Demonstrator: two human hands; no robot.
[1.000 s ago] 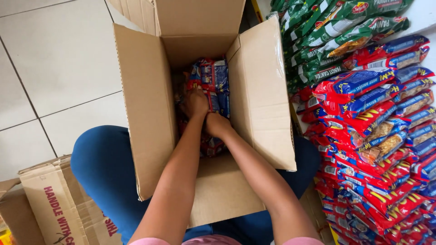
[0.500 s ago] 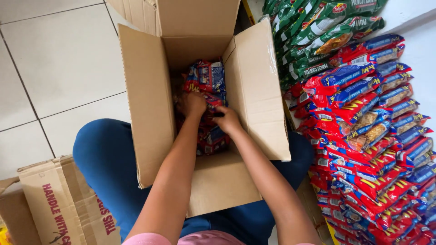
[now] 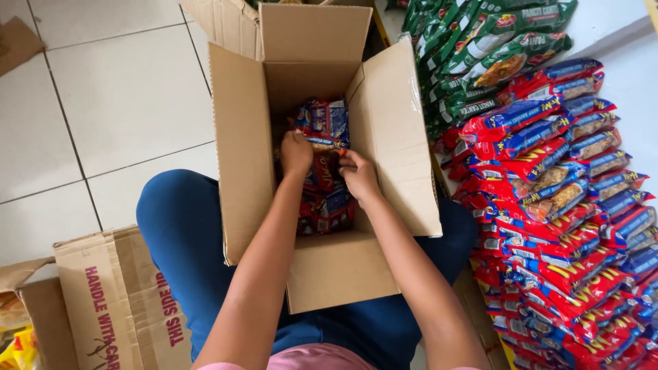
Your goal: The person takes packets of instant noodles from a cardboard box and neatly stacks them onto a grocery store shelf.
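Both hands are down inside an open cardboard box (image 3: 247, 157) that rests on the person's lap, flaps up. Left hand (image 3: 296, 152) is curled closed over the top edge of a red-and-blue snack packet (image 3: 322, 171); right hand (image 3: 358, 175) is closed on the same packet from its right side, fingers wrapped in. The packet sits between the 2 hands, touching both, on top of other packets (image 3: 327, 209) of the same kind filling the lower box. 1 more packet (image 3: 327, 120) stands just beyond the hands against the far wall. To the right of the box, on the floor, lies a big stack of red-and-blue packets (image 3: 562, 205), with green packets (image 3: 480, 48) piled behind it. A second flattened-open carton (image 3: 103, 301) lies at lower left on the tiled floor (image 3: 116, 103).
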